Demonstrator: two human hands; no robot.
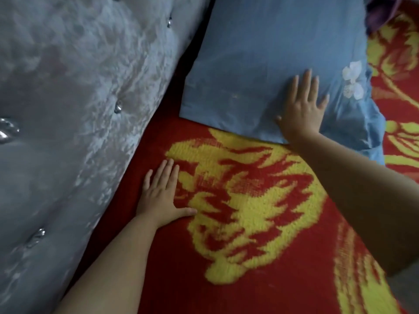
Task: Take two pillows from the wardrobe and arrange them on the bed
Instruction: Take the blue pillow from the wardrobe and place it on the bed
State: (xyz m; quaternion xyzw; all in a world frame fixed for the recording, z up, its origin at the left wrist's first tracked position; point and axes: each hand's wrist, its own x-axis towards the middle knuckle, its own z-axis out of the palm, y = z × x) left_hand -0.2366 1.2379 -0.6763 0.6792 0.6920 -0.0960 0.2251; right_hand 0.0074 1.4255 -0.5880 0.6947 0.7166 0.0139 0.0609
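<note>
A blue pillow (267,57) with a small white flower print lies flat on the bed, close to the headboard. My right hand (302,108) rests palm down on its near corner, fingers spread and holding nothing. My left hand (162,194) lies flat on the red and yellow blanket (260,223), fingers apart, beside the headboard and apart from the pillow. Only one pillow is in view.
A grey tufted headboard (74,109) with shiny buttons fills the left side. A purple cloth (381,12) shows at the top right corner, behind the pillow. The patterned blanket covers the bed from the pillow down to the bottom of the frame.
</note>
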